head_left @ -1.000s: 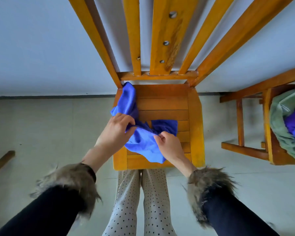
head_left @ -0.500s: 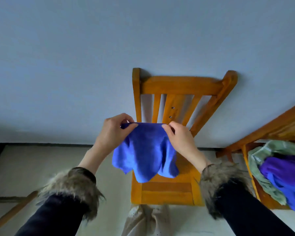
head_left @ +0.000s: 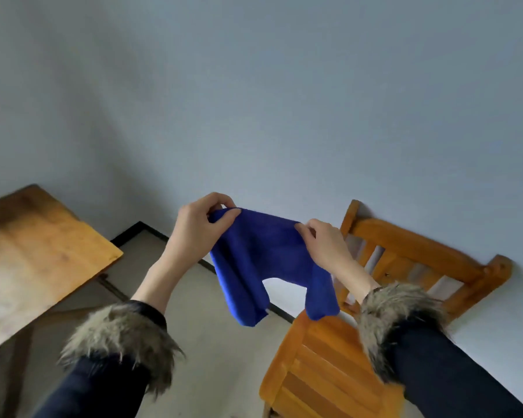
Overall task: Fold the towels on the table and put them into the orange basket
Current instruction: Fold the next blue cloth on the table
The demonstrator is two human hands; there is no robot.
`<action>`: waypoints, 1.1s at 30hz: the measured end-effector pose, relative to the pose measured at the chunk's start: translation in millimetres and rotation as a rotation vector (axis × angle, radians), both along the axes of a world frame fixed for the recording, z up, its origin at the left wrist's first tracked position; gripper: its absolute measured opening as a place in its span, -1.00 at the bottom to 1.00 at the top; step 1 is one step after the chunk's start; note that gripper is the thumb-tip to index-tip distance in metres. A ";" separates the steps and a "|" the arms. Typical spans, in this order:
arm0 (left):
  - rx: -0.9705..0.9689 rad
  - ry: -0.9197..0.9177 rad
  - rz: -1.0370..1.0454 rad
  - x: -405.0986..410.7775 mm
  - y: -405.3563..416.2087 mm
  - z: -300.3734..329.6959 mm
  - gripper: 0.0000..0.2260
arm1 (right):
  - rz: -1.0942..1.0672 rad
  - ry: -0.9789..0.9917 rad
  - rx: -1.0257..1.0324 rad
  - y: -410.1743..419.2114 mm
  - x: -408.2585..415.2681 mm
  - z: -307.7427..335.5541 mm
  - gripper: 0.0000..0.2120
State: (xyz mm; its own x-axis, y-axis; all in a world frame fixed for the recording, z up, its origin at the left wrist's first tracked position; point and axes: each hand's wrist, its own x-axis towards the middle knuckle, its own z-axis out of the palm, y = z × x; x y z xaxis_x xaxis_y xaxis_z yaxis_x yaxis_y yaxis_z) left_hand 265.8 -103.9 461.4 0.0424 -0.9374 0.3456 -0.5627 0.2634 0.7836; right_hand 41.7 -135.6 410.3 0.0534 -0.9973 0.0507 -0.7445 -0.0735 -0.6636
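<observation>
A: Blue towel (head_left: pixel 266 254) up in the air, stretched between both hands, clear of the chair (head_left: pixel 323 366) and the tabletop (head_left: pixel 40 245).

B: Left hand (head_left: pixel 198 229)?

A: Pinching the towel's upper left corner, thumb and fingers curled over the cloth. Corner bunched inside that grip.

B: Right hand (head_left: pixel 325 242)?

A: Pinching the upper right edge, fingertips pressed together on the fabric, knuckles toward the camera.

B: Rest of the towel?

A: Hanging below both grips, top edge roughly taut between them. Two lobes drooping down, an arched gap between, the right lobe's tip in front of the chair seat. Touching or not: cannot tell.

B: Surroundings?

A: Wooden chair at lower right, back against the pale wall (head_left: pixel 284 101). Wooden tabletop at far left, well apart from the towel. Fur-trimmed dark sleeves (head_left: pixel 118 336) on both forearms.
</observation>
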 end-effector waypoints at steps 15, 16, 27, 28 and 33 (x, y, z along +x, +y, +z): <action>0.017 -0.252 0.487 314.4 166.3 2.3 -0.92 | 0.367 -0.114 -0.020 32.2 326.6 19.3 -0.81; 0.069 -0.275 0.495 338.4 178.7 -2.4 -0.90 | 0.392 -0.105 -0.028 37.1 352.2 17.6 -0.80; 0.190 -0.251 0.793 516.2 234.5 -25.8 -0.94 | 0.467 -0.022 -0.136 50.8 533.2 5.9 -0.63; 0.192 -0.250 0.810 528.1 232.7 -28.0 -0.95 | 0.494 0.008 -0.156 48.2 543.1 7.8 -0.64; 0.214 -0.205 0.904 584.2 216.9 -47.1 -0.92 | 0.597 0.087 -0.124 19.9 604.2 1.4 -0.81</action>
